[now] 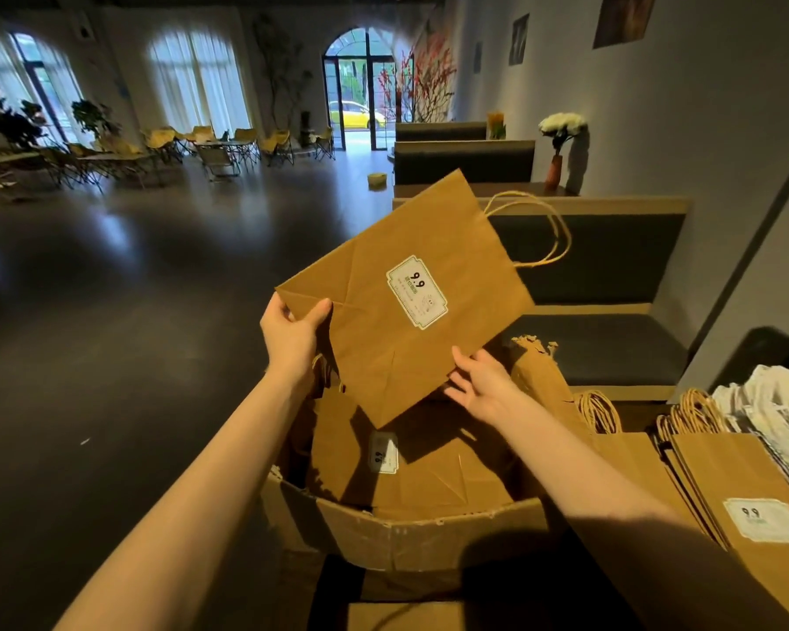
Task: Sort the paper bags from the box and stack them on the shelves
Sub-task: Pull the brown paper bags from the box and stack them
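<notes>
**Two hands hold up a brown paper bag over the box**

A person holds a flat brown paper bag [402,307] up in the air, above a cardboard box [411,530]. The bag is tilted. Its twisted rope handles [543,230] point up and to the right, away from the person. A white sticker [417,292] with "9.9" on it sits near the middle of the bag.

The left hand [292,332] pinches the bag's left corner. The thumb lies on the front of the bag and the fingers go behind it. The right hand [479,384] touches the bag's lower right edge. Its fingers are spread and mostly straight, with the tips on the paper.

The box is open at the top, and its front rim is torn and rough. More brown bags [411,466] lie inside it, below the held bag. One of them shows the same white sticker.

To the right of the box is a pile of stacked bags [743,485], lying flat with their rope handles at the far end. The top one has a "9.9" sticker too. Just beside that pile, at the far right, is a heap of white bags [775,407].

Behind the box is a dark bench seat [588,261]. A vase of white flowers [561,134] stands on a ledge farther back. Across the big dark floor [124,289] there are folding chairs [228,152] near tall windows.
</notes>
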Action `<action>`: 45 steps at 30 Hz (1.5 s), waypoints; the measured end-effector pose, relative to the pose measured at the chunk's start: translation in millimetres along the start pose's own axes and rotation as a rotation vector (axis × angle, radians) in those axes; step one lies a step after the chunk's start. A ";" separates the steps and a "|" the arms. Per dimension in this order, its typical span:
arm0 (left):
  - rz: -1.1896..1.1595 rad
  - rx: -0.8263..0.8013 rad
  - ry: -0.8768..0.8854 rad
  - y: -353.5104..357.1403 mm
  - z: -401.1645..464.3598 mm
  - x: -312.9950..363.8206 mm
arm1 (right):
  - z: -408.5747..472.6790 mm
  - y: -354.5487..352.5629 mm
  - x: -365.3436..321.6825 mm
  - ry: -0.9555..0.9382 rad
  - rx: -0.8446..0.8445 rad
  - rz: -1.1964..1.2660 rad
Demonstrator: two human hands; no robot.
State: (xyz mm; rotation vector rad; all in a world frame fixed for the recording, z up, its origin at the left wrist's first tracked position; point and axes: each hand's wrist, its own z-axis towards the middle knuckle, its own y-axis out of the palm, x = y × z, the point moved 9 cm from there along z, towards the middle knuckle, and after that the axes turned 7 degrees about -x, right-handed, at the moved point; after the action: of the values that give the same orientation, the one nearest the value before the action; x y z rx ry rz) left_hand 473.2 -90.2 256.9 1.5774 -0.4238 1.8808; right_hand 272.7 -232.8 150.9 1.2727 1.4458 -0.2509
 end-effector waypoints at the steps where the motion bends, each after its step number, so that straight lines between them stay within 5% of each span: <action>1: 0.079 0.029 0.010 -4.7 -0.4 0.1 | -1.5 -1.1 -9.6 -0.067 0.015 -0.014; 4: 0.319 0.112 0.018 -16.5 -2.4 1.1 | -7.4 -3.2 -38.4 -0.236 0.061 -0.080; 8: 0.790 -0.071 0.113 3.6 -0.5 1.2 | -12.6 -0.1 -70.3 -0.394 0.073 -0.189; 11: 0.617 -0.251 0.056 20.3 -0.8 -5.5 | -11.0 2.1 -88.3 -0.484 0.080 -0.326; 17: 0.303 -0.321 -0.037 25.7 0.5 -14.4 | 3.1 7.3 -96.2 -0.509 0.066 -0.510; 27: 0.229 -0.174 -0.125 4.8 13.2 -56.1 | 50.3 3.2 -64.5 -0.444 -0.026 -0.708; 33: 0.284 -0.032 -0.136 -9.9 12.0 -85.6 | 82.2 -28.7 -31.0 -0.269 -0.047 -0.861; 38: 0.295 0.055 -0.186 -21.5 19.4 -111.6 | 111.9 -47.8 5.0 -0.184 -0.151 -1.306; 45: 0.282 0.104 -0.236 -15.0 29.8 -138.5 | 173.0 -96.9 70.1 0.188 -0.093 -1.750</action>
State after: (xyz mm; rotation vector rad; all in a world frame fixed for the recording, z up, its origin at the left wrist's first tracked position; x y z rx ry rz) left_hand 516.0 -133.9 128.2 1.9021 -0.6925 1.9530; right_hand 312.2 -360.9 -11.1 -0.3842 2.3324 -1.1734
